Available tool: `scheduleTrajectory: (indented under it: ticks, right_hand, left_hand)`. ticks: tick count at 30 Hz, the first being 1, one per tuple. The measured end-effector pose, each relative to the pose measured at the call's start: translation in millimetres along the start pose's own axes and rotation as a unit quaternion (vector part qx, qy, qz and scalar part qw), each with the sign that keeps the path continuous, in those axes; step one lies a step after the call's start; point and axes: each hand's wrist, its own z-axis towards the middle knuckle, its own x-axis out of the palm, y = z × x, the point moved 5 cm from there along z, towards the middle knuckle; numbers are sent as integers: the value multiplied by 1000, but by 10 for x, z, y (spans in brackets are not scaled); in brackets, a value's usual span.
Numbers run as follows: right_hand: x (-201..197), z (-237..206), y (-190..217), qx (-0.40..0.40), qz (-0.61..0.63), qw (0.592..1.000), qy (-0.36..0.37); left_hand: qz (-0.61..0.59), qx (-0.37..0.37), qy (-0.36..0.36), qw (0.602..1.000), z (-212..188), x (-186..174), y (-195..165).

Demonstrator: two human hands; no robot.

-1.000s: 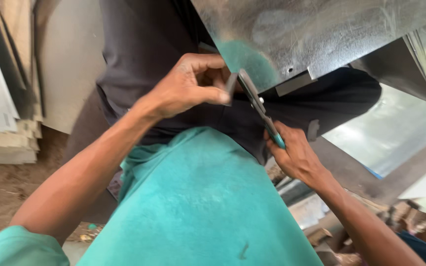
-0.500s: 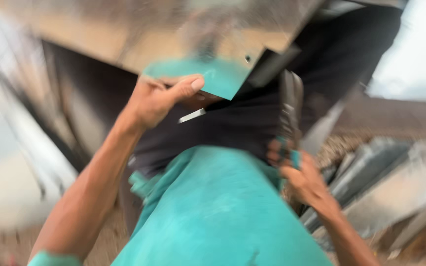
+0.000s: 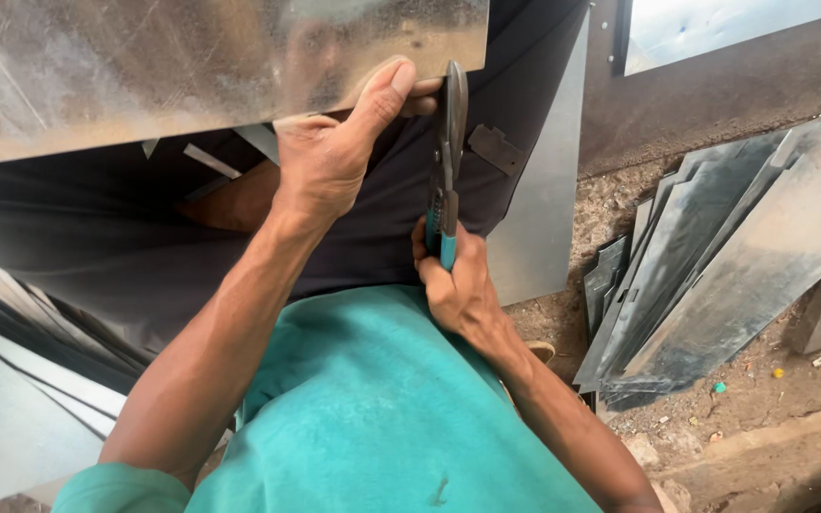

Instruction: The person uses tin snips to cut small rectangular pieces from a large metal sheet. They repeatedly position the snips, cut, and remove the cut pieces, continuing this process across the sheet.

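Observation:
A shiny galvanised metal sheet spans the top of the view. My left hand grips its lower edge, thumb pressed on the sheet's face. My right hand is closed around the teal handles of tin snips, which point upward with the blades at the sheet's lower right edge. My teal shirt fills the bottom, and dark trousers lie beneath the sheet.
Several cut metal sheets lean in a stack on the dirt ground at the right. Another flat sheet stands beside my right hand. More sheet edges fan out at the lower left. A stone ledge runs along the bottom right.
The view has swung and steadied. The sheet now lies across the top, my left hand has shifted along its edge, and the snips have turned upright at the sheet's edge.

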Motion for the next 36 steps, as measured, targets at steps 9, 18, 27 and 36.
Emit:
scheduleTrajectory:
  ticks: [9, 18, 27, 36]
  right_hand:
    - [-304, -162, -201, -26, 6, 998, 64]
    - [-578, -21, 147, 20, -192, 975, 113]
    - [-312, 436, 704, -21, -268, 928, 256]
    - [-385, 599, 653, 27, -377, 894, 240]
  left_hand:
    - [-116, 72, -209, 968, -579, -1345, -698]
    - [-91, 58, -93, 990, -285, -903, -699]
    - [17, 17, -74, 997, -323, -985, -552]
    - [-10, -25, -121, 992, -428, -1113, -470]
